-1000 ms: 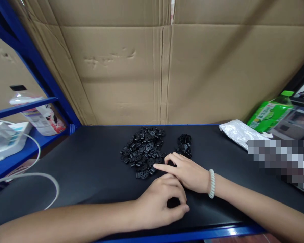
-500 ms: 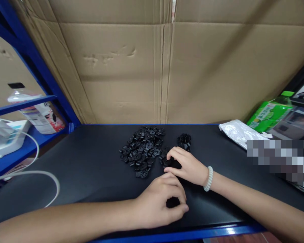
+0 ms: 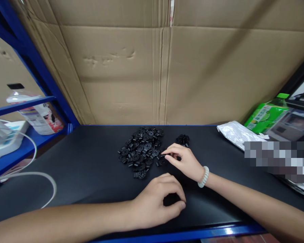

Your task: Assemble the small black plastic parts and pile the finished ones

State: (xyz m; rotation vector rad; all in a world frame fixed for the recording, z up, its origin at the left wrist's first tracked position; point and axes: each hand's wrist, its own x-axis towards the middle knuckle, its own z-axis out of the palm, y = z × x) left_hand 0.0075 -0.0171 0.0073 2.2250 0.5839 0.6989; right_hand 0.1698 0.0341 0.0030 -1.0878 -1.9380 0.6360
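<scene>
A heap of small black plastic parts [image 3: 140, 150], with perforated round discs and short tubular ends, lies mid-table. My right hand [image 3: 186, 160], with a pale coiled band at the wrist, reaches to the heap's right edge. Its thumb and forefinger pinch a black plastic part [image 3: 162, 155], only partly visible, beside a few loose ones. Nearer to me, my left hand [image 3: 160, 200] rests on its side with the fingers curled round and the thumb against the fingertips. Whatever it may hold is hidden. Behind my right hand sits a smaller cluster of black parts [image 3: 182, 139].
The black tabletop [image 3: 91, 162] ends at a cardboard wall [image 3: 121, 74]. On the right lie a silvery bag [image 3: 234, 131] and a green-labelled bottle [image 3: 267, 113]. To the left, a blue shelf holds a bottle [image 3: 38, 113] and a power strip [image 3: 12, 136]; a white cable [image 3: 47, 175] loops over the table.
My right hand's thumb and forefinger have come together on a part at the heap's edge. My left hand stays curled in nearly the same place. The view has shifted slightly.
</scene>
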